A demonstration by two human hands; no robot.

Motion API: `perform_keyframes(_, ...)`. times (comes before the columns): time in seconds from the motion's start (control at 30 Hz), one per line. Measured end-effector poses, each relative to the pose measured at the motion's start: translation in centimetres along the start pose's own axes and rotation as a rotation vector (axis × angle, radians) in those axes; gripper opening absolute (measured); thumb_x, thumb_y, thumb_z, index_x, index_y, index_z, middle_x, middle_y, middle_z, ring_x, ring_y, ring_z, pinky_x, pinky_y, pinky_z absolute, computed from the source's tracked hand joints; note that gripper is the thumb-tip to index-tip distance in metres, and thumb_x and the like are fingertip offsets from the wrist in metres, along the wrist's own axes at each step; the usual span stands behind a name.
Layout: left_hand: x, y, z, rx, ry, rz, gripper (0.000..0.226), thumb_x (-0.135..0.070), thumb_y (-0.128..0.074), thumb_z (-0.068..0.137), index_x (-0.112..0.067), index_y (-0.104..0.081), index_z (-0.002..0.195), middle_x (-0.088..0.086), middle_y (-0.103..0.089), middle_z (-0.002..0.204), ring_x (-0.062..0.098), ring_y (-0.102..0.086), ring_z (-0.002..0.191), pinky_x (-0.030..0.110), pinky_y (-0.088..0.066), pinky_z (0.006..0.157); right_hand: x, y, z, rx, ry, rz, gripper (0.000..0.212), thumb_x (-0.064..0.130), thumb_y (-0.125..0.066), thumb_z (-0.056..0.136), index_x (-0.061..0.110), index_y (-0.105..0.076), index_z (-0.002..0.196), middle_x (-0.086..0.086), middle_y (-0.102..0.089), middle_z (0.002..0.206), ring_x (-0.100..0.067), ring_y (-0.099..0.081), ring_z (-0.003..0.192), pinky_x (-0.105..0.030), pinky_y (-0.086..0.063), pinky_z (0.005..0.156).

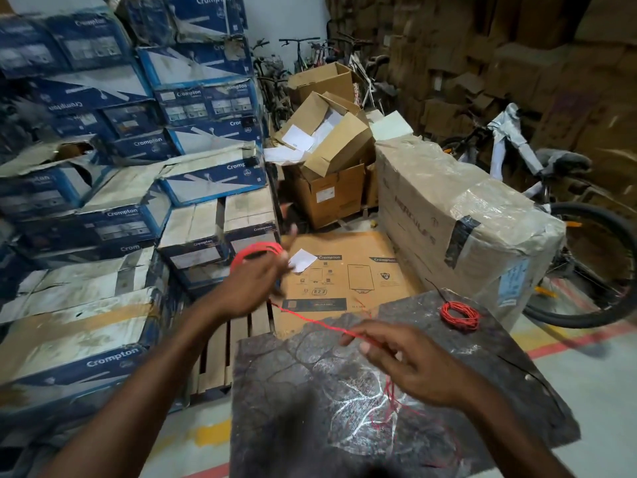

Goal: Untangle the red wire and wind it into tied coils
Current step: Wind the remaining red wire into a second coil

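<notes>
Left hand curled round red wire loops — right hand pinching the strand

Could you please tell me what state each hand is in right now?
Left hand: closed, holding loops of the red wire.
Right hand: closed, pinching a strand of the same wire.

The fingers of the left hand are smeared by motion blur, so its grip on the red wire cannot be judged; the counter is cut off at 6 o'clock
</notes>
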State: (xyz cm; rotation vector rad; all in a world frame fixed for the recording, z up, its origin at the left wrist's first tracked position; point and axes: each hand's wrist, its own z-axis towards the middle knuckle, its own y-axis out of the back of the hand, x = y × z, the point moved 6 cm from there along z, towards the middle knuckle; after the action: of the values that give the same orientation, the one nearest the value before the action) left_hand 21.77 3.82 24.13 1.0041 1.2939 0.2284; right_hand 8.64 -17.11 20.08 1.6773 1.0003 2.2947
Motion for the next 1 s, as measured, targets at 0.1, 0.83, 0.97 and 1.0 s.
perform_keyframes(0.1,0.6,-3.3,-2.0,0.28,0.016,0.215,0.052,-0.061,-0.014,0.101,-0.055,-0.013,0.153,-0.001,-0.065,0.133,0.009,-0.07,0.099,0.03,-0.054,0.09,0.8,3.8,1.0,-0.154,0.049,0.0,0.022,0.032,-0.051,0.105,0.031,-0.068,0.119,0.007,-0.069,0.091,-0.016,-0.065,0.075,-0.04,-0.055,0.068)
perform_keyframes(0.83,-7.0,-0.1,-2.6,0.343,-0.322,-1.933,0.055,-0.048,-0.018,0.109,-0.031,-0.015,0.161,0.01,-0.044,0.156,0.011,-0.04,0.04,0.057,-0.05,0.098,-4.1,-3.6,2.7,0.052,-0.243,1.304,0.049,0.064,-0.051,0.095,0.015,-0.055,0.091,0.003,-0.022,0.061,-0.005,-0.014,0.048,-0.02,-0.01,0.042)
perform_keyframes(0.97,-5.7,-1.5,-0.3,-0.059,-0.132,-1.829,0.052,-0.047,-0.024,0.107,-0.027,-0.031,0.155,0.017,-0.048,0.152,0.028,-0.076,0.089,0.057,-0.06,0.081,-2.7,-4.6,1.9,0.049,-0.222,1.359,0.05,0.063,-0.056,0.094,0.016,-0.047,0.082,0.005,-0.025,0.059,-0.005,-0.014,0.048,-0.021,-0.009,0.042)
perform_keyframes(1.0,-5.8,-2.2,-0.1,-0.071,-0.091,-1.797,0.052,-0.048,-0.026,0.107,-0.029,-0.032,0.155,0.018,-0.044,0.155,0.041,-0.069,0.11,0.062,-0.057,0.084,-2.2,-4.7,1.8,0.064,-0.21,1.346,0.048,0.061,-0.053,0.096,0.016,-0.046,0.081,0.005,-0.026,0.059,-0.005,-0.013,0.049,-0.022,-0.009,0.043)
